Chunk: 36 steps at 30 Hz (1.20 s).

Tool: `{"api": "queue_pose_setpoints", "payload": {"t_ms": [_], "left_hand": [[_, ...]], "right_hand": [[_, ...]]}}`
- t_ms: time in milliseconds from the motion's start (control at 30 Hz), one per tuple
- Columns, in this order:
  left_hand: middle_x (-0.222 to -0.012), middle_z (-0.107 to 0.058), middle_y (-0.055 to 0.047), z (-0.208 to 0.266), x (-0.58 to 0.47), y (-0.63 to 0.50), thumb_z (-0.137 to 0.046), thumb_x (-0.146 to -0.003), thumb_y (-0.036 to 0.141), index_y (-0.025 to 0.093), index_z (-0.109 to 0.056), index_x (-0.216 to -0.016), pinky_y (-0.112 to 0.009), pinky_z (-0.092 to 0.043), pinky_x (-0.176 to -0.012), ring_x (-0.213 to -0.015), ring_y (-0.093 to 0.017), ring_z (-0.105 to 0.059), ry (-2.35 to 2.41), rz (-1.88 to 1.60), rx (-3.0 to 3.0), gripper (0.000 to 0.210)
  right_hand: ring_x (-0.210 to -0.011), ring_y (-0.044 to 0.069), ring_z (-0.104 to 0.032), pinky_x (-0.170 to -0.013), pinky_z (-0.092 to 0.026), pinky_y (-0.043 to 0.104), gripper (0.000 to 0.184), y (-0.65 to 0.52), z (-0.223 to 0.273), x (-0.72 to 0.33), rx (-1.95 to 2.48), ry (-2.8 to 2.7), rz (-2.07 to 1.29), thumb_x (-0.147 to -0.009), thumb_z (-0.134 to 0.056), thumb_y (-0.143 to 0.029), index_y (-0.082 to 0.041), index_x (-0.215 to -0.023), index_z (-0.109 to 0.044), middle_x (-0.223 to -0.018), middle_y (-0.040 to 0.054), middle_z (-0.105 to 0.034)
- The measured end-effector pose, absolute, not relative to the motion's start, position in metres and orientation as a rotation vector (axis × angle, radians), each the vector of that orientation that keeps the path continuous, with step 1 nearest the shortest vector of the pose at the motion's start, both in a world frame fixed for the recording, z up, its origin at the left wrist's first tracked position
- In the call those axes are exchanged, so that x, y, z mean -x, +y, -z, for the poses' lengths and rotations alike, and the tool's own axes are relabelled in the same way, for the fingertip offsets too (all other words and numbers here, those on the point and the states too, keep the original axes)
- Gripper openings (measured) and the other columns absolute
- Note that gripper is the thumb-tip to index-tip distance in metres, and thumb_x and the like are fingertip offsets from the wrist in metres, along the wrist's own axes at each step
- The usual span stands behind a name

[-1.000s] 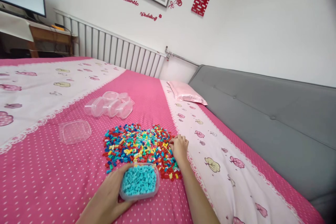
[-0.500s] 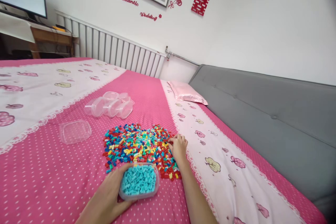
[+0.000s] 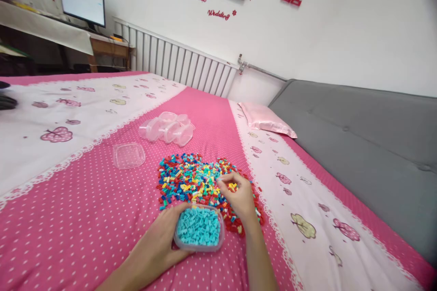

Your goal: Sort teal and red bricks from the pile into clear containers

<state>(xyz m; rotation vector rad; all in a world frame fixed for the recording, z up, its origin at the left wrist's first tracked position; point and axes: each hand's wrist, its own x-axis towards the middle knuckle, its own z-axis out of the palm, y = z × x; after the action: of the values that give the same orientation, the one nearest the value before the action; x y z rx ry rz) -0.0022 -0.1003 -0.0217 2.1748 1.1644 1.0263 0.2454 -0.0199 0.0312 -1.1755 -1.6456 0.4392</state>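
Observation:
My left hand (image 3: 168, 236) grips a clear plastic container (image 3: 221, 236) by its left side, thumb and fingers around the wall. Light-blue toy bricks (image 3: 199, 227) fill the container, which tilts toward me. Beyond it a mixed pile of small toy bricks (image 3: 187, 182) in red, blue, yellow, green and white is spread on the pink bedspread. Over the right part of the pile is my right hand (image 3: 239, 193), thumb and index finger pinched together. What sits between those fingertips, if anything, is too small to make out.
A clear lid (image 3: 129, 156) lies left of the pile. Several clear containers (image 3: 167, 128) are grouped behind it. A pink pillow (image 3: 266, 119) rests by the grey headboard (image 3: 358, 145). A white railing (image 3: 177, 57) and a desk with a monitor (image 3: 82, 2) stand beyond the bed.
My right hand has moved from the pile's right edge inward over the bricks, fingers now pinched. My left hand still holds the container. The whole view has shifted left.

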Motion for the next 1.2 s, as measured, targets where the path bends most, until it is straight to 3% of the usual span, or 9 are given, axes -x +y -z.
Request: {"api": "queue_pose_setpoints", "payload": {"t_ms": [133, 267, 500, 633, 1000, 1200], "left_hand": [[-0.139, -0.066, -0.01, 0.026, 0.004, -0.101, -0.078, -0.087, 0.029, 0.033, -0.036, -0.151, -0.043, -0.06, -0.101, -0.124, -0.032, -0.068, 1.18, -1.067, -2.246, 0.076], [-0.145, -0.062, -0.011, 0.032, 0.003, -0.104, -0.081, -0.084, 0.03, 0.032, -0.029, -0.156, -0.045, -0.057, -0.107, -0.128, -0.032, -0.066, 1.212, -1.067, -2.263, 0.09], [-0.152, -0.056, -0.015, 0.023, -0.001, -0.109, -0.078, -0.089, 0.041, 0.026, -0.029, -0.158, -0.05, -0.05, -0.114, -0.137, -0.034, -0.059, 1.192, -1.003, -2.233, 0.085], [-0.153, -0.055, -0.016, 0.02, -0.003, -0.111, -0.08, -0.087, 0.044, 0.025, -0.031, -0.158, -0.05, -0.047, -0.117, -0.138, -0.035, -0.057, 1.186, -0.958, -2.224, 0.088], [-0.151, -0.056, -0.018, 0.027, -0.001, -0.113, -0.08, -0.087, 0.044, 0.023, -0.027, -0.16, -0.052, -0.047, -0.116, -0.138, -0.036, -0.057, 1.155, -0.96, -2.208, 0.093], [-0.154, -0.054, -0.018, 0.026, -0.001, -0.113, -0.079, -0.088, 0.047, 0.023, -0.028, -0.16, -0.054, -0.044, -0.119, -0.141, -0.037, -0.054, 1.147, -0.977, -2.205, 0.091]], "right_hand": [[-0.081, 0.021, -0.074, -0.079, -0.058, 0.033, 0.017, -0.037, -0.032, -0.205, 0.978, -1.783, -0.643, -0.083, -0.08, -0.038, -0.024, -0.076, -0.072, -0.081, 0.0017, -0.078], [-0.082, 0.021, -0.07, -0.079, -0.054, 0.033, 0.015, -0.048, -0.026, -0.209, 0.92, -1.824, -0.675, -0.088, -0.081, -0.037, -0.025, -0.083, -0.074, -0.084, 0.0018, -0.076], [-0.099, 0.023, -0.063, -0.092, -0.047, 0.039, 0.003, -0.061, -0.024, -0.21, 0.863, -2.108, -0.579, -0.094, -0.078, -0.027, -0.029, -0.092, -0.077, -0.097, 0.0016, -0.074], [-0.098, 0.025, -0.06, -0.09, -0.046, 0.042, 0.006, -0.065, -0.02, -0.209, 0.903, -2.171, -0.476, -0.095, -0.077, -0.027, -0.032, -0.093, -0.079, -0.098, 0.0032, -0.067], [-0.102, 0.028, -0.058, -0.093, -0.044, 0.047, 0.014, -0.066, -0.02, -0.217, 0.92, -2.166, -0.505, -0.1, -0.066, -0.035, -0.036, -0.101, -0.08, -0.103, 0.0046, -0.068], [-0.101, 0.027, -0.057, -0.093, -0.043, 0.046, 0.021, -0.066, -0.02, -0.218, 0.974, -2.139, -0.548, -0.101, -0.063, -0.038, -0.03, -0.087, -0.076, -0.1, 0.0047, -0.066]]}}
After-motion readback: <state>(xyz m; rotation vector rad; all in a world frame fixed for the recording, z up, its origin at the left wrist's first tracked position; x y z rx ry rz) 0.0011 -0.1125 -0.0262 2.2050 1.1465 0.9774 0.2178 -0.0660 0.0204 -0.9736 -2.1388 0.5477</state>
